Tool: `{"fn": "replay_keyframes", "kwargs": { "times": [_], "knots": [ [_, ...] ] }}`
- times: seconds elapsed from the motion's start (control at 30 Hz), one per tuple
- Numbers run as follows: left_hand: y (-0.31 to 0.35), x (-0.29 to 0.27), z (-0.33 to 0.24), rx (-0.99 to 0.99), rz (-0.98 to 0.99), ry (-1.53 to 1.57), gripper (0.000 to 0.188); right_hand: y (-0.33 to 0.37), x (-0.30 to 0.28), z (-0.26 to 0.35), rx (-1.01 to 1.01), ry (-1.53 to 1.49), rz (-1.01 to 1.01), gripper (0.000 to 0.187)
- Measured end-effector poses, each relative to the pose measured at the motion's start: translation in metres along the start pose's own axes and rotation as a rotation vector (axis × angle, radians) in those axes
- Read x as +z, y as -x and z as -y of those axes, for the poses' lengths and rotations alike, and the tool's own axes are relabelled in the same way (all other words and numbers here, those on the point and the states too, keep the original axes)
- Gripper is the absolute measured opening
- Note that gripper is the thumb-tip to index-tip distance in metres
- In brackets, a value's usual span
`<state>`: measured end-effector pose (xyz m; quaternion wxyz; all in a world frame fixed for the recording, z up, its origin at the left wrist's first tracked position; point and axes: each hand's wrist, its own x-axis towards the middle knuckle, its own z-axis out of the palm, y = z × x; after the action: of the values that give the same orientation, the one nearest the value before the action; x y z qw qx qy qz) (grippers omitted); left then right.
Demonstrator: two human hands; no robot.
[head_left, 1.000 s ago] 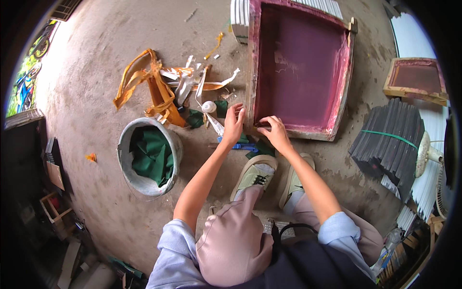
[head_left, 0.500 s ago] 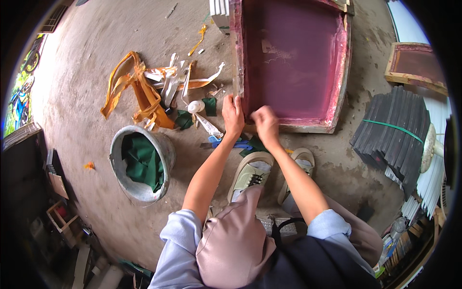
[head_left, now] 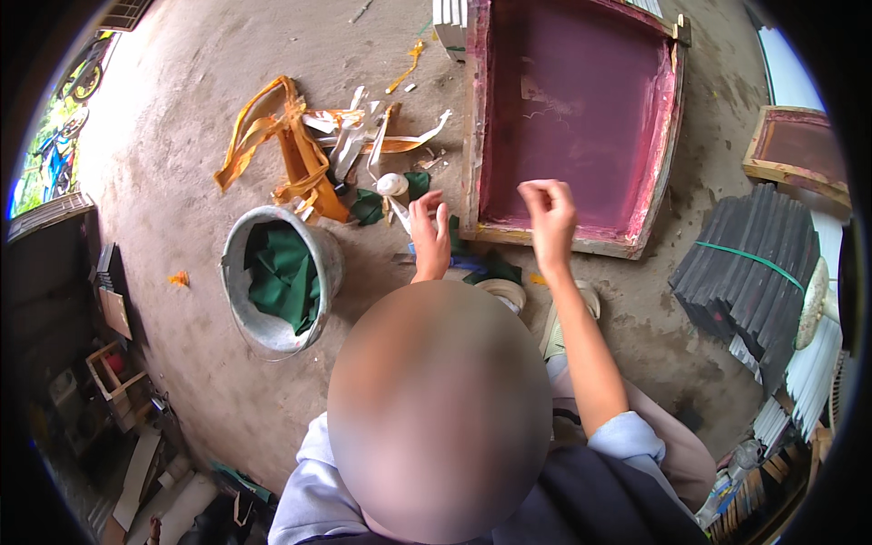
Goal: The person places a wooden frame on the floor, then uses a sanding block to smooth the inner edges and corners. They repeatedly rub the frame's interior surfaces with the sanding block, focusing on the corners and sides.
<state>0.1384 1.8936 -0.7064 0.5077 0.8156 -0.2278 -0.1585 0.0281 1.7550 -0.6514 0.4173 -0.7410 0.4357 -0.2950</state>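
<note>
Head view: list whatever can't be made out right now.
All in the head view:
Framed screen: far-left corner cut off by the top edge.
Left hand: its forearm is covered by a round blur.
Bucket: bottom hidden by green cloth.
Right hand: whether it pinches something is too small to tell.

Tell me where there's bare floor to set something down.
Bare floor shows between the bucket and the wooden box, beside an orange scrap; another patch lies between the purple screen and the black stack. It's crowded between bucket and screen: orange strips, white scraps, green cloth, left hand.
</note>
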Motion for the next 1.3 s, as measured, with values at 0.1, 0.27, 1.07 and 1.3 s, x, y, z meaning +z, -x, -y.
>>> {"fn": "replay_keyframes", "kwargs": {
  "times": [0.1, 0.27, 1.07, 1.3],
  "knots": [
    [0.020, -0.025, 0.010, -0.008, -0.074, 0.028, 0.020, 0.012, 0.027, 0.025, 0.020, -0.325, 0.427, 0.028],
    [0.028, -0.074, 0.013, -0.008, 0.067, -0.048, 0.016, 0.006, 0.027, 0.025, -0.174, -0.080, 0.167, 0.034],
    [0.022, -0.019, 0.043, 0.362, 0.373, -0.620, 0.037, 0.118, 0.013, -0.060, -0.174, 0.591, 0.484, 0.028],
    [0.015, -0.046, 0.024, 0.257, 0.277, -0.290, 0.018, 0.102, -0.003, -0.043, -0.320, 0.731, 0.534, 0.020]
  ]
}}
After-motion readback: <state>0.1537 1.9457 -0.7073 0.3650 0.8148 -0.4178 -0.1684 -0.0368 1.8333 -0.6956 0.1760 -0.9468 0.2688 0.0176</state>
